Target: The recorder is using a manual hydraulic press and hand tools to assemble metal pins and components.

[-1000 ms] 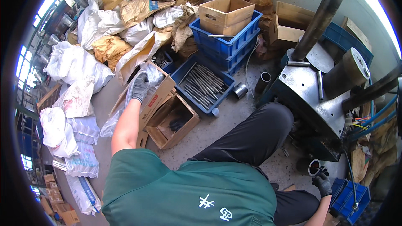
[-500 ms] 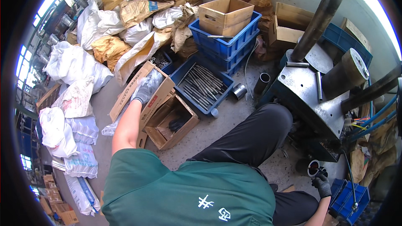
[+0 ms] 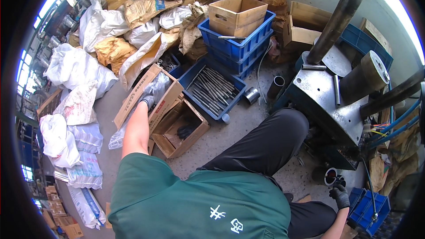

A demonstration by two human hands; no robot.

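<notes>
Our left hand (image 3: 148,102) grips a limp, slippery clear plastic bag (image 3: 156,89), best bunched; our right hand (image 3: 340,194) clasps a small cup (image 3: 330,176).

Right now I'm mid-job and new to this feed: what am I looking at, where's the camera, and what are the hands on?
One picture, from a fisheye camera on a person's head, looking down; edges bend. The green shirt is theirs. The gloved left hand reaches to a clear plastic bag at an open cardboard box. The gloved right hand touches a small round can by a grey metal machine. A blue crate of metal rods sits on the floor.
</notes>
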